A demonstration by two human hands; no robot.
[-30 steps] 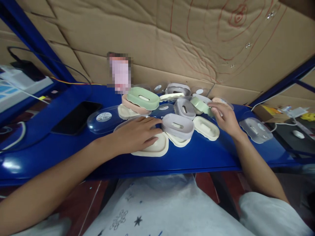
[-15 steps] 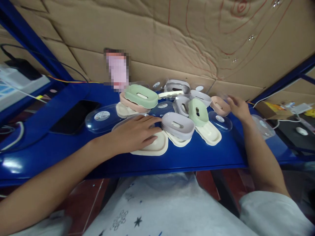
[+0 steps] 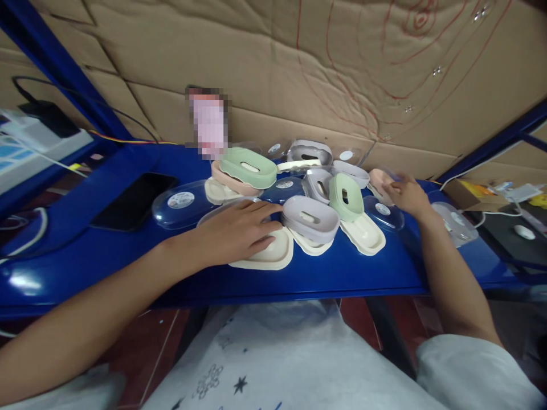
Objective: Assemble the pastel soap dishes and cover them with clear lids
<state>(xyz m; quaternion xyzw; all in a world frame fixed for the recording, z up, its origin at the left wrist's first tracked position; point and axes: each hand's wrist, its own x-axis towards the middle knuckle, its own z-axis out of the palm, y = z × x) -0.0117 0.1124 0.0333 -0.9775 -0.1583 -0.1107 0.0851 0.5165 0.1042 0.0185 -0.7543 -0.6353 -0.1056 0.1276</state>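
My left hand (image 3: 239, 232) lies palm down with its fingers stretched over a cream soap-dish tray (image 3: 280, 253), its fingertips near a lilac soap dish (image 3: 310, 219) stacked on another cream tray. Far to the right, my right hand (image 3: 408, 195) pinches the right side of a pink soap dish (image 3: 379, 185), which looks slightly tilted; the fingers are a little blurred. Just in front of that dish lies a clear lid (image 3: 384, 213) with a round label. Between the hands, a green dish (image 3: 346, 196) leans above a cream tray (image 3: 365, 236).
Another green dish (image 3: 248, 168) rests on a pink one, left of several lilac dishes and clear lids. A black phone (image 3: 133, 202) and a clear lid (image 3: 177, 205) lie on the blue table (image 3: 256, 285). Cardboard (image 3: 256, 74) walls the back. More clear plastic (image 3: 455, 225) sits right.
My right hand has moved slightly left and down onto the pink dish, which has tipped a little. My left hand stays on the cream tray; the camera view has shifted slightly.
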